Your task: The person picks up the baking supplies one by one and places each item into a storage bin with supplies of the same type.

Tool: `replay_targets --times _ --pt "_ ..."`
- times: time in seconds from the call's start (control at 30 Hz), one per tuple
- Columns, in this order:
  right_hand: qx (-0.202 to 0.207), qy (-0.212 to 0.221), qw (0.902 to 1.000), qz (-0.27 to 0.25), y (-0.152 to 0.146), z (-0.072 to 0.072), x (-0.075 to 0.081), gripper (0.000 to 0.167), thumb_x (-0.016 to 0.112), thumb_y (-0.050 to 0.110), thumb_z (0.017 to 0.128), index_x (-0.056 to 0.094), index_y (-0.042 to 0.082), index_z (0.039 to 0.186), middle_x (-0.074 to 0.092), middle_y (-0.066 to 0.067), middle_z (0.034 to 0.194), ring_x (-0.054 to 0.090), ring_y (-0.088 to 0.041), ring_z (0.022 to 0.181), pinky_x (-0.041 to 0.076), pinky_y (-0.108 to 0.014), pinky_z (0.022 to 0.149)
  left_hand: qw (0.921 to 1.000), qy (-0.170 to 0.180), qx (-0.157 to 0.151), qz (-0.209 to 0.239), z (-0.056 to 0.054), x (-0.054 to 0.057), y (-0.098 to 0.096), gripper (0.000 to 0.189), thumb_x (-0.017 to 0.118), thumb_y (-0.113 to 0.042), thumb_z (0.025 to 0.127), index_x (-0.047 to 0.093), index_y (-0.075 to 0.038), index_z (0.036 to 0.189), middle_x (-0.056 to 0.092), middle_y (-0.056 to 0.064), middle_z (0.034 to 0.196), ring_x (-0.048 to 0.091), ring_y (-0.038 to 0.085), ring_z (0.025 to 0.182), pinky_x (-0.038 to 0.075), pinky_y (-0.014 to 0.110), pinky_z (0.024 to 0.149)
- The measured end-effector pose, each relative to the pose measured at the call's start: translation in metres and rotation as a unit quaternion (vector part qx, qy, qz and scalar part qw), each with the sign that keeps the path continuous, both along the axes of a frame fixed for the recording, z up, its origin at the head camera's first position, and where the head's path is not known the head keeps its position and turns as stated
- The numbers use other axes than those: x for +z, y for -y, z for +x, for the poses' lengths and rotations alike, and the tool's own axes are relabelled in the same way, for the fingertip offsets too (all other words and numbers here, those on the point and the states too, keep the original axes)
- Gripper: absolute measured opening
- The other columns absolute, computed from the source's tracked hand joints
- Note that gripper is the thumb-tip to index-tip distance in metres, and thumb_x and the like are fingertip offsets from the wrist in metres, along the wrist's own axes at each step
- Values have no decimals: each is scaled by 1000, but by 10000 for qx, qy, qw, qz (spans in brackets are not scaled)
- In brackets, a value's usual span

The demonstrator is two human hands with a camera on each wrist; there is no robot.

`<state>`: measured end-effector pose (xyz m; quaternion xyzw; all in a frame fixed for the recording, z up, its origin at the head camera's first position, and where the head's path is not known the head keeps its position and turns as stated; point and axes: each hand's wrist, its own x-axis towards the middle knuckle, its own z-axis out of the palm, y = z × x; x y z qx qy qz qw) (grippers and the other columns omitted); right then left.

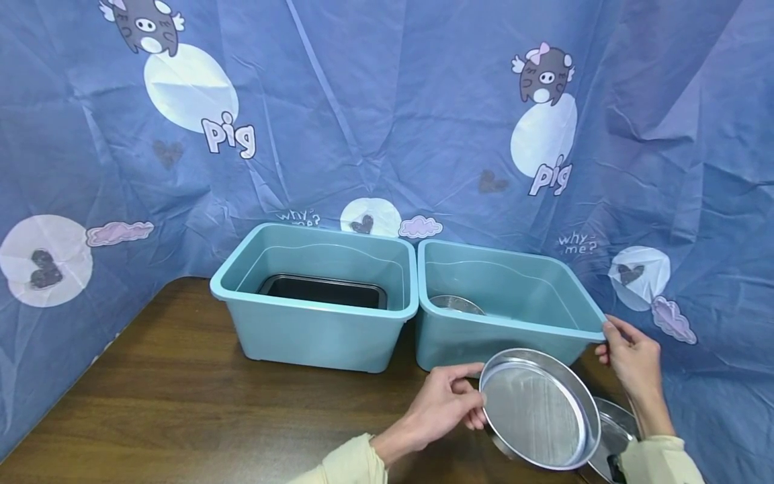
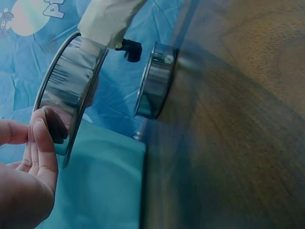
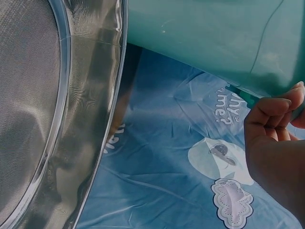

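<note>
So our left hand (image 1: 444, 407) has thumb and fingers pinching the metal sieve (image 1: 533, 413) by its edge, tilted up just in front of the right-hand bin (image 1: 459, 341); our right hand (image 1: 635, 363) pinches that bin's near right corner. We'd brace the bin and grip the sieve firmly, since a one-sided pinch could let it swing. A round pan (image 1: 612, 437) lies near that corner; a metal rim (image 1: 456, 304) shows inside.

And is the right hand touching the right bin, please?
Touching: the head view shows the right hand gripping the right bin by its rim.
</note>
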<state>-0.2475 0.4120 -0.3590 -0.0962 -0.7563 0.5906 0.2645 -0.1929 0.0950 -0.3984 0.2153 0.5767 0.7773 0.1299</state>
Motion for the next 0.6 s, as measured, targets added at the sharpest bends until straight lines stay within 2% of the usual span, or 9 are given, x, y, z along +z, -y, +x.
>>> replay_targets --times 0.07,0.2,0.3,0.4,0.53,0.6 --pt "7 -17 10000 11 0 0 0 24 57 10 105 60 -5 123 61 5 54 57 -4 44 47 -16 42 10000 -41 -16 32 0 2 1 52 60 13 88 58 7 140 65 5 65 61 9 54 51 16 50" --pt "11 -85 9999 -63 1 0 0 9 58 10 104 65 11 110 62 4 55 57 -5 44 48 -16 42 9999 -88 -20 59 -1 6 2 52 61 13 89 58 7 140 66 7 65 62 9 54 52 16 51" --pt "7 -112 9999 -64 1 0 0 10 58 10 104 65 18 104 62 4 55 57 -5 44 47 -16 42 9999 -88 -26 48 -2 9 3 51 61 12 90 58 7 140 67 9 66 62 9 54 52 16 51" --pt "-12 -10 10000 -74 1 -1 1 16 57 10 104 64 5 118 61 5 54 56 -4 43 47 -16 42 9999 -124 -37 24 -2 12 4 50 61 12 90 58 7 140 67 8 67 62 9 55 53 16 52" --pt "-57 138 9998 -113 1 -1 2 37 55 8 105 52 -13 135 60 5 53 55 -4 42 46 -15 42 9999 -151 -43 15 -3 17 3 51 61 11 90 58 7 141 67 7 67 62 9 55 52 16 52" --pt "-69 157 9998 -92 1 -1 2 39 54 8 105 51 -15 136 60 5 53 54 -3 42 46 -15 41 9999 -146 -51 11 -4 21 3 51 61 11 91 57 7 141 67 7 67 62 9 55 53 16 53"
